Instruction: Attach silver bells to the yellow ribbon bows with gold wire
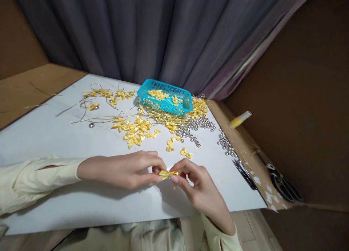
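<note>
Left hand [136,170] and right hand [198,187] each pinch an end of a yellow satin bow [165,174] above the near part of a faintly veined white counter [49,140]. From it: loose satin bows [143,124], eleven o'clock; silver beads [196,124], one o'clock; perforated turquoise plastic basket [169,107], twelve o'clock; pleated grey curtain [152,33] behind.
</note>
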The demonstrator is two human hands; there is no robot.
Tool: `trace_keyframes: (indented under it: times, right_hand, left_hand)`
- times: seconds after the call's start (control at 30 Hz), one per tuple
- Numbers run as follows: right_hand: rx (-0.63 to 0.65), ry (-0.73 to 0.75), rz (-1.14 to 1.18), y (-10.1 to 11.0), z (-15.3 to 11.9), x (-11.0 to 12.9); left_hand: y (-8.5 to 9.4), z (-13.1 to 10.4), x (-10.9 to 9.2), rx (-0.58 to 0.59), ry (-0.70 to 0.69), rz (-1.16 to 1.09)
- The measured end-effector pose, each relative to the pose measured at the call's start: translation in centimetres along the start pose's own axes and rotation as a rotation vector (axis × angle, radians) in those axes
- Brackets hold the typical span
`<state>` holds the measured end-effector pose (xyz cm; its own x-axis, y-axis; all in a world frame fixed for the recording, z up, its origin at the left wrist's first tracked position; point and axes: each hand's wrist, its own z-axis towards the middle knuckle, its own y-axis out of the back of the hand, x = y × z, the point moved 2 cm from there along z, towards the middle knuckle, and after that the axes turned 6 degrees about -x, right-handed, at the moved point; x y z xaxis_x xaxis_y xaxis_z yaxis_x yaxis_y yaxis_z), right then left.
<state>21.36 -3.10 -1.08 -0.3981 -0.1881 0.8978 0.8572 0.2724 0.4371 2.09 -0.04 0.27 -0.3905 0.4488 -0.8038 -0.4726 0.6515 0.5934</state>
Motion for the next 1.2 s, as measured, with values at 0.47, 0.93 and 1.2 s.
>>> trace_keyframes:
  times: [0.47,0.93,1.2]
  right_hand:
    - [-0.036,0.005,0.003,-0.2,0.1,0.1]
    - [-0.302,0.035,0.243,1.8,-1.1,0.1]
    - [-0.489,0.246,0.337,3.1,-2.6,0.2]
  left_hand:
    - [-0.2,0.1,0.3,-0.083,0.070,0.020]
    - [0.6,0.6,1.0,-0.063,0.212,-0.184]
    - [0.7,0.9,1.6,-0.069,0.218,-0.257]
